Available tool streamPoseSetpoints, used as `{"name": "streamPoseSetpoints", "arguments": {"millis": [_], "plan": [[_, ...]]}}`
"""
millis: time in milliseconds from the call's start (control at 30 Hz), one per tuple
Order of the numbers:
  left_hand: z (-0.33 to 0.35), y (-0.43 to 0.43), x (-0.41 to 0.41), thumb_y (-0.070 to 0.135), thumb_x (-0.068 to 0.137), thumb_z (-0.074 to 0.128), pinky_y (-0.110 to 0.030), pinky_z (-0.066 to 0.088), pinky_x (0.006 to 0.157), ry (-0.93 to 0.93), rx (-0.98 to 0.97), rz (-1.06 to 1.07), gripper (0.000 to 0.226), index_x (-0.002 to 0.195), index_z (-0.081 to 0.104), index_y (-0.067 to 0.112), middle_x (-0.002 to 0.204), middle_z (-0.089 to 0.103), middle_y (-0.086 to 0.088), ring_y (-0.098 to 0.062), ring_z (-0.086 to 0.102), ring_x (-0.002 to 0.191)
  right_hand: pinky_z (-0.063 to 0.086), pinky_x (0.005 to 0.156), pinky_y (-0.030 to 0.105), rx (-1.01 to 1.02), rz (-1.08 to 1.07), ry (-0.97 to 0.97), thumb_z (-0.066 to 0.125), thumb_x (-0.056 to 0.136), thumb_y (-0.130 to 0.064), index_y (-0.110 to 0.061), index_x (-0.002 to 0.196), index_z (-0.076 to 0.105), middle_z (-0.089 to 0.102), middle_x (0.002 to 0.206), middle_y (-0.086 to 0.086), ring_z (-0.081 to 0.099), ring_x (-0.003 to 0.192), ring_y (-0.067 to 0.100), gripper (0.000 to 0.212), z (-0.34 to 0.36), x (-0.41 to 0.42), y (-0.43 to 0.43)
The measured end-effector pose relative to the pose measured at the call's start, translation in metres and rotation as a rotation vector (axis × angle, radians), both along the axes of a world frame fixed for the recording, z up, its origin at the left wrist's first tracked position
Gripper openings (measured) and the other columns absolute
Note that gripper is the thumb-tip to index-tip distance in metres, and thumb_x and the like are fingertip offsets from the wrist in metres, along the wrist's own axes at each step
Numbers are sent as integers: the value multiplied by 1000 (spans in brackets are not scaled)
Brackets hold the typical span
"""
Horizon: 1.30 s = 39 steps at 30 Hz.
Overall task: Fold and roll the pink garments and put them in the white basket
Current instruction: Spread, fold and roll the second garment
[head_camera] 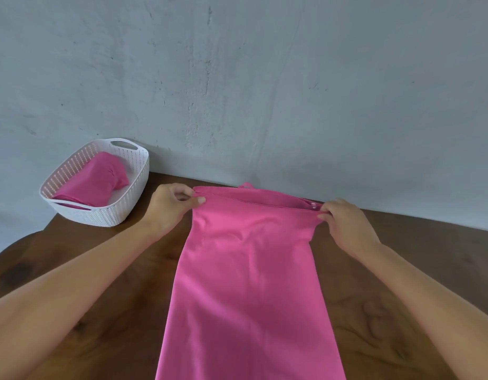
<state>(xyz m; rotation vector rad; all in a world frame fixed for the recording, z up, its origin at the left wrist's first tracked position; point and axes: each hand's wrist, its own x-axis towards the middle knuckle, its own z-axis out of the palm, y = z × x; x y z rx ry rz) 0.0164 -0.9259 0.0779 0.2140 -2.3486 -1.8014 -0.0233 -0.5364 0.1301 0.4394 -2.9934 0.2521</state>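
Two pink garments are in view. One pink dress (248,283) lies spread flat down the middle of the brown wooden tabletop (388,297), its top hem near the grey wall (237,78) and its lower part running out of the bottom of the picture. The left hand (170,205) pinches the hem's left corner between thumb and curled fingers (200,200); the right hand (347,223) grasps the right corner the same way, beside a small pale button (313,206). One thin strap loop (247,185) pokes out behind the hem. One white basket (119,212) stands at the tabletop's far left, touching the wall, and holds the second garment, one folded pink piece (96,181).
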Motion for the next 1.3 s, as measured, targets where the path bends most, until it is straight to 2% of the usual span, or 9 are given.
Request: {"name": "streamPoseSetpoints", "arguments": {"millis": [200,300,433,600,800,900,967,1100,1300], "plan": [[2,-3,43,22,82,85,-29,53,87,26,-10,-49,15,75,75,13,89,75,-3,-16,73,89,46,72,37,-2,10,79,53,103,-14,-8,108,71,62,97,5,61,87,23,19,10,53,3],[0,-3,61,23,88,79,-40,52,93,46,-22,-61,17,76,76,12,88,74,-5,-21,71,89,48,74,36,-63,-10,92,60,100,-16,-10,112,71,63,97,3,61,86,21,17,10,80,5],[-14,0,84,26,89,78,-44,54,91,17,-26,-56,21,72,75,13,85,73,-2,-22,71,86,48,73,31,-142,-31,75,67,96,-17,-13,108,73,63,91,-3,61,80,15,15,-6,119,11],[-36,10,112,26,89,78,-38,55,89,-58,-74,-98,17,75,76,16,91,73,3,-13,71,86,46,69,24,-178,-70,101,74,91,-17,-15,92,74,63,85,-9,59,74,8,2,-49,166,29],[-55,19,139,25,88,78,-29,53,80,-93,-145,-132,18,72,74,20,87,72,6,-12,70,82,49,89,25,-172,-104,57,72,92,-16,-14,95,78,69,105,-6,62,98,12,7,-101,204,37],[-55,25,149,25,89,77,-25,50,83,-107,-167,-119,14,76,76,23,89,75,12,-4,70,86,56,77,30,-158,-102,91,77,86,-11,-13,93,78,70,95,-5,64,89,16,7,-118,217,36],[-54,28,157,26,90,77,-27,51,84,-117,-201,-104,15,75,76,23,87,76,14,-2,70,87,56,71,28,-137,-81,125,80,83,-11,-13,90,78,70,90,-6,63,85,15,7,-120,220,38],[-51,39,178,28,90,76,-29,52,79,-146,-242,-38,19,72,74,22,82,75,14,-4,69,84,53,72,25,-93,-32,168,83,80,-12,-15,85,78,70,84,-8,61,82,13,8,-121,229,46],[-49,67,232,26,89,78,-33,52,75,-184,-232,44,22,68,73,20,76,75,7,-15,70,81,53,62,29,-136,-22,179,83,79,-9,-14,82,76,67,81,-6,62,76,16,9,-128,279,67]]}}
